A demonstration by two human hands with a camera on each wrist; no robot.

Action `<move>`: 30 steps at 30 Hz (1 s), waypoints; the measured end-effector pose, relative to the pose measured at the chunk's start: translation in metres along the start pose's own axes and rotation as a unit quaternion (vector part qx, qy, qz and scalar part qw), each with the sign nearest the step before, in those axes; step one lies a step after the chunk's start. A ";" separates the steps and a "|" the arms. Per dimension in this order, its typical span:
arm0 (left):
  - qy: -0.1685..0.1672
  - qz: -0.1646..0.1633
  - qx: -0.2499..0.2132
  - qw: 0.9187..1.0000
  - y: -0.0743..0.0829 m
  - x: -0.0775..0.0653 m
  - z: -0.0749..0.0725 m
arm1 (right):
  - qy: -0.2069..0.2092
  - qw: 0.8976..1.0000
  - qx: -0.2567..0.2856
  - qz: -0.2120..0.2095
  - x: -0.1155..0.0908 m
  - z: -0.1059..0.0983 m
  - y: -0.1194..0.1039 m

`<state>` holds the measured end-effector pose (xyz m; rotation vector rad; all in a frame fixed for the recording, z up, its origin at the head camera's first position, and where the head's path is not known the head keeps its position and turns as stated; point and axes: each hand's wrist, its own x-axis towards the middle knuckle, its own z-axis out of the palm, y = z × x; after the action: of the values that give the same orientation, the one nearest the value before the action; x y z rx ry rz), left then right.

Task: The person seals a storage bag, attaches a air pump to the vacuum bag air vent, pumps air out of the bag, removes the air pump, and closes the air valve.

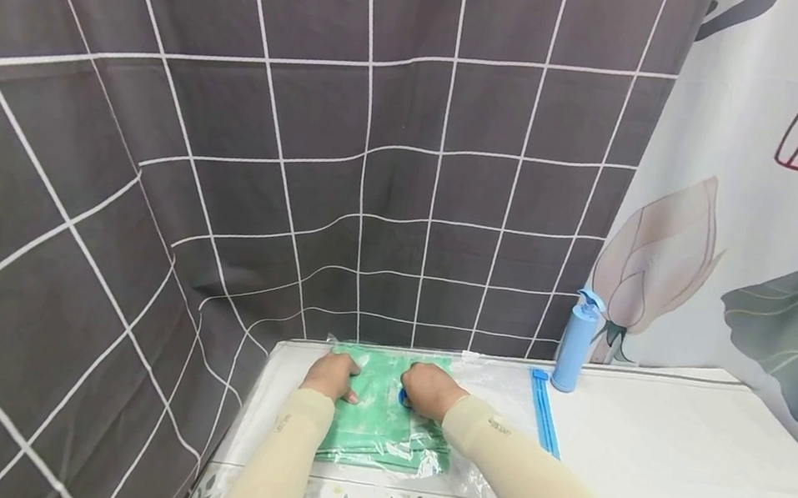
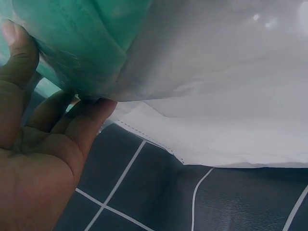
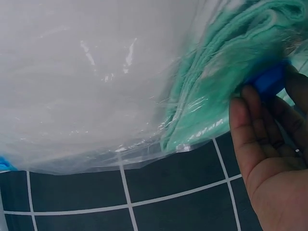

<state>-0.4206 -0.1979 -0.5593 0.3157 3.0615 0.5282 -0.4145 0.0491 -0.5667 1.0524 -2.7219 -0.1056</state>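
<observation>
So left hand (image 1: 333, 376) grips the clear bag (image 1: 494, 388) of green cloth (image 1: 379, 402), right hand (image 1: 430, 390) pinches a blue cap (image 3: 267, 81), blue pump (image 1: 573, 348) chilling at the bag's 2 o'clock.

One table (image 1: 675, 454) shown from the head and both wrists.
It is viewed forward and downward from the head, farther back; close up from the wrists, past the left hand (image 2: 41, 166) and the right hand (image 3: 276, 168). Green cloth (image 1: 374, 410) and dark curtain (image 1: 396, 181) are shared by all three views.
</observation>
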 end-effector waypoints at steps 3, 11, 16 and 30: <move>-0.002 0.000 -0.009 1.000 0.006 -0.006 -0.008 | 0.003 1.000 0.001 -0.006 0.000 0.003 0.002; -0.003 -0.015 -0.013 1.000 0.014 -0.013 -0.016 | -0.005 0.999 0.024 -0.022 -0.018 -0.064 -0.021; -0.005 -0.015 -0.021 1.000 0.016 -0.018 -0.015 | -0.005 0.999 0.040 -0.019 -0.011 -0.029 -0.005; -0.004 -0.002 0.001 1.000 -0.008 0.007 0.009 | -0.023 0.997 0.053 0.059 0.006 0.010 0.006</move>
<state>-0.4288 -0.2007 -0.5698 0.3104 3.0556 0.5213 -0.4248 0.0495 -0.5746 0.9250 -2.8508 0.0350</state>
